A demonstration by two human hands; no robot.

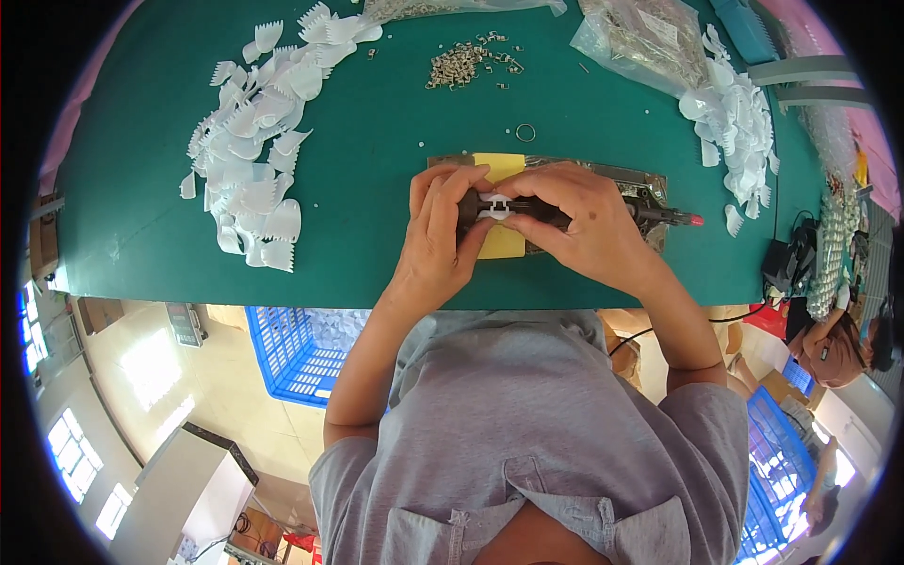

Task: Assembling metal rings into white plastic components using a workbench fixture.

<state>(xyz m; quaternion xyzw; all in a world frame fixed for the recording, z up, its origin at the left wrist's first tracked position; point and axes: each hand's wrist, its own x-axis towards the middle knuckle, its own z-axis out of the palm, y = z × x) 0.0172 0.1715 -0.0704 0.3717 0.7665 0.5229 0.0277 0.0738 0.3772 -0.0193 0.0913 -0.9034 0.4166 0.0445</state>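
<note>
Between my two hands sits a small white plastic piece (pixel 497 206), at the middle of a dark metal fixture. My left hand (pixel 438 218) is closed, its thumb and fingertips pinching the piece from the left. From the right, my right hand (pixel 586 218) pinches the same piece between thumb and index finger. The fixture's base plate (pixel 621 175) lies under both hands, with yellow sheet (pixel 501 247) across its left part. A toggle clamp handle with a red tip (pixel 695 219) sticks out to the right. My fingers partly hide the fixture's middle.
White toothed plastic pieces lie heaped at left (pixel 250 141) and right (pixel 739 122). Small metal parts (pixel 457 66) form a pile at the back, beside a clear bag (pixel 640 42). A metal ring (pixel 525 133) rests behind the fixture. A blue basket (pixel 282 353) stands below the table's front edge.
</note>
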